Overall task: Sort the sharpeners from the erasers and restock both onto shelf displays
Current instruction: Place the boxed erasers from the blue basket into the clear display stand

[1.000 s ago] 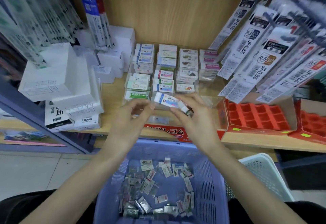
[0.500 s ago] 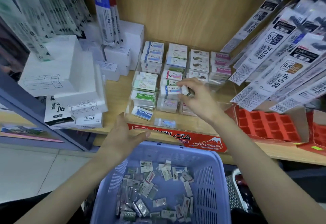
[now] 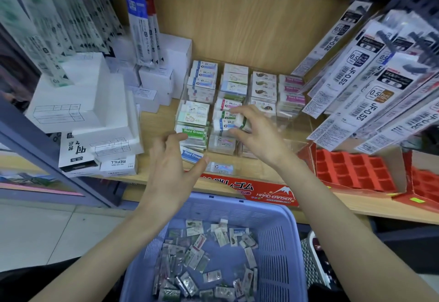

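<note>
Wooden shelf (image 3: 161, 121) carries eraser stacks (image 3: 204, 80). I see the right hand (image 3: 259, 135) pinching an eraser (image 3: 226, 124) over them; the left hand (image 3: 173, 166) hovers spread nearby.

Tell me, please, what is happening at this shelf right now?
A person is restocking erasers. Their right hand pinches a wrapped eraser at the clear display case on the shelf. The left hand is open and holds nothing, beside the Hard Eraser packs. Below, a blue basket holds many small wrapped items.
</note>
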Demonstrator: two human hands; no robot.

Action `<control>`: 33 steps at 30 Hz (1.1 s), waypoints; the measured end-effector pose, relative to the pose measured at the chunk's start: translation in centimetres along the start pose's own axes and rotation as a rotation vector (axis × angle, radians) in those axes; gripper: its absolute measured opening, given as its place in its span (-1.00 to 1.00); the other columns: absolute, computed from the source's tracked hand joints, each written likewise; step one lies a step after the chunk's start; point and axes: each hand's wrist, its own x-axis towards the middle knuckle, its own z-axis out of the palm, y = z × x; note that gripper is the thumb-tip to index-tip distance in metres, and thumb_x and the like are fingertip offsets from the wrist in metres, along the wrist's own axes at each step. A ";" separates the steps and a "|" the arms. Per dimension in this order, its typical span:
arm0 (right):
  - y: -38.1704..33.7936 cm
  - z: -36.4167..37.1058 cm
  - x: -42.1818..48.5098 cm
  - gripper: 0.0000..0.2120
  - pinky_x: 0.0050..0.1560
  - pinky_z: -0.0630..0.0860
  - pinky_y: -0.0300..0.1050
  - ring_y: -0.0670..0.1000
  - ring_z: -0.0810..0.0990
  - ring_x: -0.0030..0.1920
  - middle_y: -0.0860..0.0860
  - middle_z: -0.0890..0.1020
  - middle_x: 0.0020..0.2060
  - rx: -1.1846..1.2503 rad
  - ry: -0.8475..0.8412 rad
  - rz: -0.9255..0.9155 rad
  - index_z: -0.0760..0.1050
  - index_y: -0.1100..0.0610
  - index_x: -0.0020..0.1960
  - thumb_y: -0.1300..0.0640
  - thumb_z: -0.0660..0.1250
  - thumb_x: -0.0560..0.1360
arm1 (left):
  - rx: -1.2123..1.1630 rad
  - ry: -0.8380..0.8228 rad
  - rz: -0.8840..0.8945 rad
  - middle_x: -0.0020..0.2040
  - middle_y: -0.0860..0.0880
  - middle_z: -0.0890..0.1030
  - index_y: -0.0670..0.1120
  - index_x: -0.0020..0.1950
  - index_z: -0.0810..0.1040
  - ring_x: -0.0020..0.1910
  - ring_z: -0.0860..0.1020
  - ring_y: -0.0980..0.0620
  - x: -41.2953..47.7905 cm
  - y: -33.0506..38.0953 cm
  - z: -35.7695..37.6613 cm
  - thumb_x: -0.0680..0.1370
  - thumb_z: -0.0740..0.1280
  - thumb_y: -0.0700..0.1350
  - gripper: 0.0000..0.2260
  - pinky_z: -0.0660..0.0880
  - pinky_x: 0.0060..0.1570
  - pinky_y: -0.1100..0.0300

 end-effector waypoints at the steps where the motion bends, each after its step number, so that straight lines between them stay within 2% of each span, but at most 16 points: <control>1: 0.1 0.1 0.5 -0.62 0.24 0.22 -0.28 -0.01 0.38 0.33 0.02 0.47 0.30 -0.008 -0.022 0.003 0.44 0.11 0.31 0.14 0.36 0.51 | -0.011 -0.001 -0.006 0.33 -0.09 0.31 -0.13 0.36 0.35 0.36 0.28 -0.03 0.1 0.1 -0.1 0.48 0.39 0.02 -0.49 0.03 0.07 0.49; 6: 1.2 -0.4 2.7 -0.69 0.20 0.40 -0.17 0.01 0.48 0.22 0.01 0.54 0.19 0.187 0.179 0.129 0.49 0.13 0.22 0.19 0.39 0.49 | -0.078 -0.021 -0.058 0.30 -0.04 0.31 -0.10 0.35 0.36 0.34 0.28 0.00 0.5 0.0 -0.6 0.48 0.38 0.02 -0.51 0.12 0.16 0.40; 9: 1.1 -1.1 4.2 -0.70 0.09 0.44 -0.14 -0.07 0.44 0.05 -0.13 0.51 0.01 0.130 0.046 0.146 0.51 0.11 0.21 0.19 0.40 0.48 | -0.078 -0.039 -0.075 0.29 -0.03 0.31 -0.08 0.36 0.35 0.33 0.28 0.01 0.6 -0.2 -0.5 0.49 0.38 0.03 -0.51 0.11 0.11 0.44; 12: 0.6 -1.3 4.3 -0.66 0.00 0.45 -0.24 -0.13 0.42 0.00 -0.08 0.50 0.11 0.111 -0.063 0.133 0.48 0.08 0.26 0.26 0.33 0.50 | -0.083 -0.025 -0.074 0.26 -0.01 0.31 -0.09 0.35 0.35 0.33 0.28 0.01 0.7 -0.3 -0.4 0.48 0.38 0.02 -0.51 0.10 0.09 0.46; 14: 0.3 -1.4 3.2 -0.56 -0.18 0.42 -0.37 -0.19 0.45 -0.03 -0.01 0.51 0.24 0.232 -0.040 0.110 0.39 0.07 0.31 0.37 0.25 0.49 | -0.081 -0.018 -0.064 0.20 0.03 0.30 -0.09 0.34 0.37 0.32 0.30 0.01 0.6 -0.2 -0.4 0.48 0.39 0.01 -0.52 0.11 0.08 0.45; 16: -0.2 -1.5 1.3 -0.56 -0.29 0.36 -0.39 -0.29 0.42 -0.15 0.05 0.50 0.27 0.372 -0.021 0.100 0.28 -0.02 0.20 0.41 0.22 0.47 | -0.084 -0.005 -0.036 0.15 0.06 0.29 -0.09 0.32 0.39 0.28 0.32 0.04 0.6 -0.1 -0.4 0.48 0.39 -0.01 -0.55 0.12 0.07 0.46; 17: -0.7 -1.7 0.3 -0.58 -0.27 0.38 -0.36 -0.29 0.43 -0.20 0.06 0.52 0.23 0.422 -0.027 0.086 0.26 -0.03 0.12 0.41 0.24 0.47 | -0.104 0.009 -0.013 0.14 0.08 0.32 -0.08 0.30 0.41 0.25 0.34 0.08 0.6 0.1 -0.6 0.49 0.38 -0.02 -0.59 0.14 0.06 0.46; 19: -1.7 -1.9 -1.4 -0.62 -0.09 0.49 -0.19 -0.22 0.51 -0.10 0.01 0.56 0.11 0.427 -0.040 0.036 0.30 -0.05 0.04 0.35 0.35 0.46 | -0.211 0.001 0.022 0.09 0.15 0.45 -0.01 0.23 0.47 0.16 0.41 0.19 0.5 0.6 -1.0 0.51 0.35 -0.01 -0.69 0.26 0.08 0.39; 20: -2.4 -2.1 -2.3 -0.62 0.03 0.49 -0.16 -0.20 0.51 -0.03 -0.04 0.55 0.07 0.377 -0.040 -0.007 0.36 -0.07 0.02 0.32 0.40 0.43 | -0.309 -0.030 0.011 0.04 0.19 0.54 0.03 0.18 0.50 0.12 0.47 0.24 0.5 0.9 -1.4 0.51 0.33 0.03 -0.74 0.34 0.10 0.34; 21: -3.1 -2.3 -3.1 -0.61 0.09 0.43 -0.24 -0.23 0.48 0.00 -0.09 0.52 0.03 0.323 -0.036 -0.061 0.40 -0.09 0.02 0.30 0.44 0.41 | -0.418 -0.071 -0.013 -0.03 0.19 0.61 0.08 0.11 0.52 0.06 0.52 0.26 0.4 1.4 -1.7 0.50 0.29 0.08 -0.78 0.41 0.10 0.29; 23: -4.3 -2.5 -4.4 -0.59 0.08 0.31 -0.42 -0.30 0.43 0.00 -0.15 0.46 -0.03 0.280 -0.032 -0.153 0.44 -0.10 0.02 0.30 0.48 0.37 | -0.584 -0.162 -0.060 -0.11 0.15 0.67 0.13 0.02 0.56 -0.01 0.60 0.23 0.2 2.2 -2.2 0.44 0.24 0.17 -0.76 0.48 0.07 0.22; 25: -4.9 -2.3 -5.4 -0.59 0.07 0.28 -0.45 -0.28 0.43 -0.01 -0.14 0.47 -0.05 0.283 -0.029 -0.172 0.46 -0.08 0.03 0.32 0.48 0.35 | -0.670 -0.236 -0.086 -0.10 0.10 0.68 0.09 -0.01 0.60 -0.03 0.62 0.17 0.1 2.5 -2.1 0.41 0.28 0.22 -0.71 0.50 0.05 0.17; 28: -5.0 -1.7 -6.2 -0.58 0.04 0.34 -0.37 -0.24 0.46 -0.04 -0.14 0.49 -0.07 0.320 -0.019 -0.152 0.44 -0.08 0.06 0.32 0.46 0.36 | -0.700 -0.280 -0.090 -0.17 0.11 0.68 0.03 -0.03 0.61 -0.14 0.61 0.24 0.0 2.6 -1.7 0.37 0.34 0.11 -0.75 0.46 -0.10 0.37; 31: -4.9 -1.6 -7.1 -0.73 -0.08 0.51 -0.22 -0.15 0.57 -0.14 -0.09 0.58 -0.15 0.570 -0.018 -0.019 0.47 0.03 -0.01 0.28 0.46 0.40 | -0.750 -0.262 -0.134 -0.25 0.06 0.68 0.05 -0.05 0.60 -0.22 0.61 0.16 0.0 2.6 -1.5 0.43 0.31 0.04 -0.83 0.47 -0.10 0.30; 33: -5.1 -1.7 -7.6 -0.90 -0.30 0.53 -0.22 -0.08 0.60 -0.34 0.03 0.64 -0.29 0.717 0.015 0.079 0.51 0.12 -0.09 0.17 0.38 0.41 | -0.790 -0.260 -0.148 -0.33 0.02 0.65 -0.01 -0.09 0.60 -0.27 0.60 0.13 0.0 2.6 -1.7 0.49 0.25 0.05 -0.81 0.51 -0.10 0.27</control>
